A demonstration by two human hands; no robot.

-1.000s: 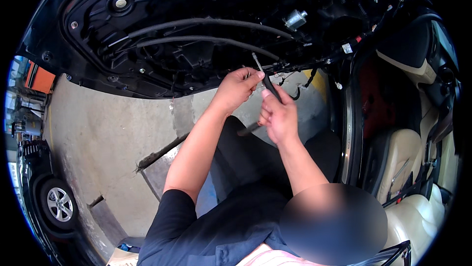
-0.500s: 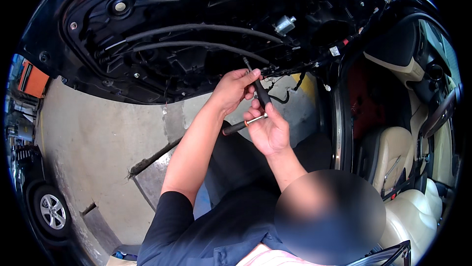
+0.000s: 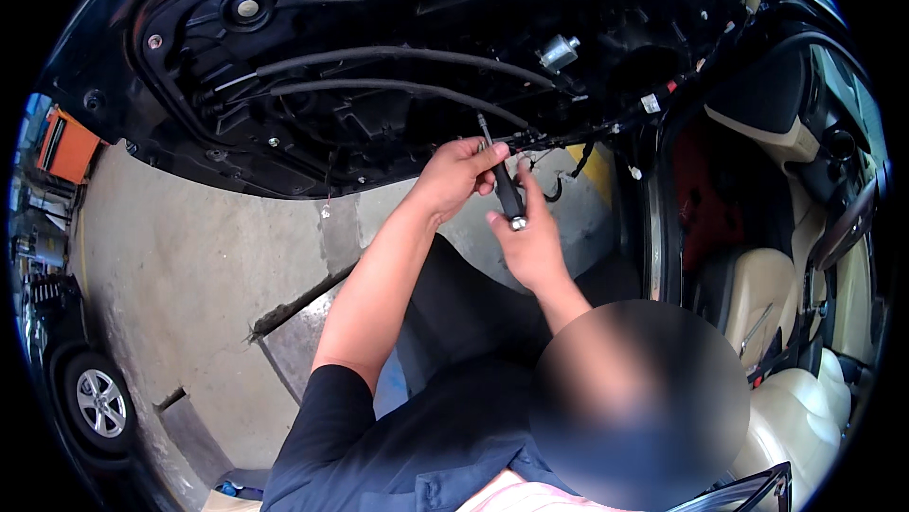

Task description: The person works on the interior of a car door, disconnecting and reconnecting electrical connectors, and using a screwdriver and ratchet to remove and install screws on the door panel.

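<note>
My left hand (image 3: pixel 466 174) pinches the metal shaft of a nut driver (image 3: pixel 508 195) between thumb and fingers. Its slim tip points up toward the lower edge of the car door (image 3: pixel 398 15), whose inner side is stripped of trim. The black handle slants down to a shiny metal end. Around that handle's lower part is my right hand (image 3: pixel 537 242), thumb on one side and fingers on the other. The second tool, with a dark and orange handle, is not visible now. Whether the tip touches the door I cannot tell.
Two black sheathed cables (image 3: pixel 379 86) arc across the door panel, near a silver motor (image 3: pixel 559 53). Loose black wiring (image 3: pixel 559 185) hangs below the door. To the right are the door sill and beige seat (image 3: pixel 748 304); at left, another car's wheel (image 3: pixel 101 396) and an orange cabinet (image 3: pixel 68 145).
My right hand has shifted up and its fingers have straightened along the driver's handle. The second tool's dark and orange handle has gone from sight. My left hand keeps its pinch.
</note>
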